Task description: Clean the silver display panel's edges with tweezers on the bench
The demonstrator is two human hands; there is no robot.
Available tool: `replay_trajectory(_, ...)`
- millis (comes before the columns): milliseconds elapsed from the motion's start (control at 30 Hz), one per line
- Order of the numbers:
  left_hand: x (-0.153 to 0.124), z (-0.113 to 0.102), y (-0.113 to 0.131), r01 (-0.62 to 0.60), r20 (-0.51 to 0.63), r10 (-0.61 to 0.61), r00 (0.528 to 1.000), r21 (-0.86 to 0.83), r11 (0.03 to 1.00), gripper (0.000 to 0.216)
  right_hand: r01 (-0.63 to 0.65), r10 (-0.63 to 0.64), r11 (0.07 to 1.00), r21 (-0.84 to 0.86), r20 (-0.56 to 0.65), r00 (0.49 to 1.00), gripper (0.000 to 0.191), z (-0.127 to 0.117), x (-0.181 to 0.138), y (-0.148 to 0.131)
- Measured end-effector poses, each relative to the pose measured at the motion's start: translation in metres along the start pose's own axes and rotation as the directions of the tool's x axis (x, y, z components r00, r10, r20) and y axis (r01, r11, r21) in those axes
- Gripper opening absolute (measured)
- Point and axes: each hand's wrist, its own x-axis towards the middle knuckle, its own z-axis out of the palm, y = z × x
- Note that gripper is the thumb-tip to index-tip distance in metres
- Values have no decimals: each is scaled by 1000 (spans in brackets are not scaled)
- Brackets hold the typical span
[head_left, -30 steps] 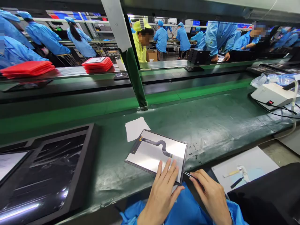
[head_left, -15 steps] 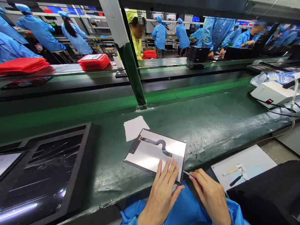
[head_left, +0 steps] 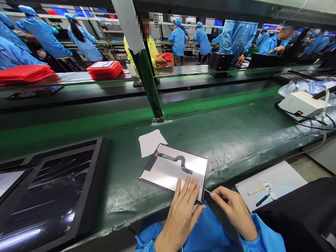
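Observation:
A tablet-sized display panel (head_left: 168, 173) lies back side up, with a silvery backing, a dark frame and a curved black ribbon cable (head_left: 181, 161). Its near right corner reaches to the bench edge. My left hand (head_left: 181, 210) rests on that corner, fingers stretched flat over the backing, thumb by the lower edge. In my right hand (head_left: 231, 206), pinched between thumb and fingers, is a pair of slim metal tweezers (head_left: 208, 191); the tip meets the panel's right edge. Small black scraps (head_left: 216, 171) lie just right of the panel.
White paper sheets (head_left: 151, 141) lie partly under the panel's far corner. A black framed tray (head_left: 98, 157) fills the left. On the right are a white device (head_left: 301, 105) with cables and a white board (head_left: 286, 178) with tools. A green post (head_left: 149, 87) rises ahead; co-workers sit beyond.
My right hand has shifted slightly left and up, its tweezers still at the panel's right edge. My left hand and the panel stay nearly put. Across the line, a person in yellow has moved left.

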Motion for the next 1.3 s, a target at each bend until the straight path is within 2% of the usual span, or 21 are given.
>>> replay_trajectory(133, 1, 0, 0, -15, 5, 15, 1000, 21, 1000, 43, -190, 153, 947, 258, 155, 976, 40, -1, 10, 6)
replay_trajectory(233, 1, 1, -1, -13, 4, 13, 1000, 19, 1000, 44, -304, 209, 865, 399, 265, 941, 47, -1, 15, 5)
replay_trajectory(333, -1, 2, -1, -13, 14, 13, 1000, 16, 1000, 47, -362, 224, 808, 464, 326, 918, 52, -3, 17, 1)
replay_trajectory(567, -2, 2, -2, -2, 51, 2, 999, 11, 1000, 47, -390, 221, 784, 483, 371, 902, 56, -5, 21, -1)
replay_trajectory(1300, -3, 4, -3, 9, 37, -9, 999, -12, 1000, 51, -408, 195, 746, 527, 413, 890, 55, -3, 19, 10)
